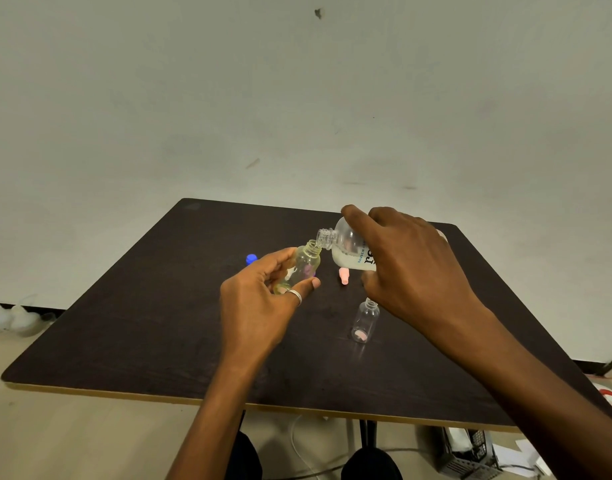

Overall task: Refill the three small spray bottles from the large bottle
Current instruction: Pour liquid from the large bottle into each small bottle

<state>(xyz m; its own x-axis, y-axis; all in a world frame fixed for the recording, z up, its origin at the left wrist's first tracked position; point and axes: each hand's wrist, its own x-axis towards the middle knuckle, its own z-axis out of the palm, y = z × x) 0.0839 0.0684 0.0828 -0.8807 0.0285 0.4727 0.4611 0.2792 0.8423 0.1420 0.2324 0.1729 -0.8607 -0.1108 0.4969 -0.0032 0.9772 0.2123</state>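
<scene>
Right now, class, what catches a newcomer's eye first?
Above the dark table, the right hand tilts a large white labelled bottle to the mouth of a small clear bottle gripped by the left hand. A bright blue cap lies left of them, a pink cap between the hands.

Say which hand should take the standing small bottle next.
Left, probably: the right hand grips the tipped large bottle; the left hand holds only a small bottle, with the standing bottle close by.

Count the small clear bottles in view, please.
2. One small bottle is held tilted in the left hand. The second bottle stands uncapped on the table, near the right hand, which grips the large bottle and may hide a third.
</scene>
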